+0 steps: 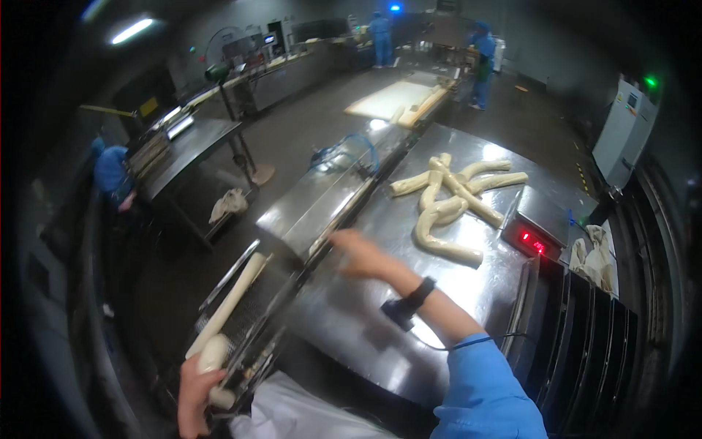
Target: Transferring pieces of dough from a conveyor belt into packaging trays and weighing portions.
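Observation:
At the lower left, my left hand [194, 395] is closed around the rounded end of a pale dough piece [213, 354]. Just beyond it, a long dough rope [231, 302] lies along a narrow mesh conveyor [248, 322], leading toward a metal-covered machine [312, 200]. My right hand [359, 255], blurred, reaches over the steel table to the near edge of that cover. Its fingers look bent; whether they touch the edge or pinch anything is unclear. Several thick dough strips [447, 219] lie crossed in a loose heap on the steel table [378, 335], right of my right hand.
A scale with a lit red display [533, 241] stands right of the dough heap. Black slatted trays [570, 324] and a cloth [595, 255] are at the right. Farther off are a pale belt [397, 96], a grey cabinet [625, 131] and several people in blue, one person [112, 170] at the left.

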The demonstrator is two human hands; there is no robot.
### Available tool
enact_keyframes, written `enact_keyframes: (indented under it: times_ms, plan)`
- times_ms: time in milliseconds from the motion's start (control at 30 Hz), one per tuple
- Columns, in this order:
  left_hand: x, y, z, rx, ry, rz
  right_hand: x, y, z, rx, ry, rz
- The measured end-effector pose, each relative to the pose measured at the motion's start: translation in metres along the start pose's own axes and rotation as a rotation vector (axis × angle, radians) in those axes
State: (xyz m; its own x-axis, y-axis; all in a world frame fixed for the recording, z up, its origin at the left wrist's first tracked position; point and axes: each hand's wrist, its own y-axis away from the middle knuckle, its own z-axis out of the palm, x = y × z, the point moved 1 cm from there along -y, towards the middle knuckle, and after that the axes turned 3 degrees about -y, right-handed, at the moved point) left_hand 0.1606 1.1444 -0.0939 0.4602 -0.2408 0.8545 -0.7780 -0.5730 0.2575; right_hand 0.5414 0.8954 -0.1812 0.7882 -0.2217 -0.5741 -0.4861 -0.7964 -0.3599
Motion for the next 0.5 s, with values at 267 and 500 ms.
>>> enact_keyframes:
  times_ms: [267,500]
  plan:
    - [0.042,-0.050,0.064,0.144,-0.213,0.491,-0.123,0.013,0.058,-0.305,-0.354,0.054]
    - [-0.209,-0.091,-0.071,0.398,-1.078,-0.159,-0.035,0.113,0.065,-0.130,0.231,0.661]
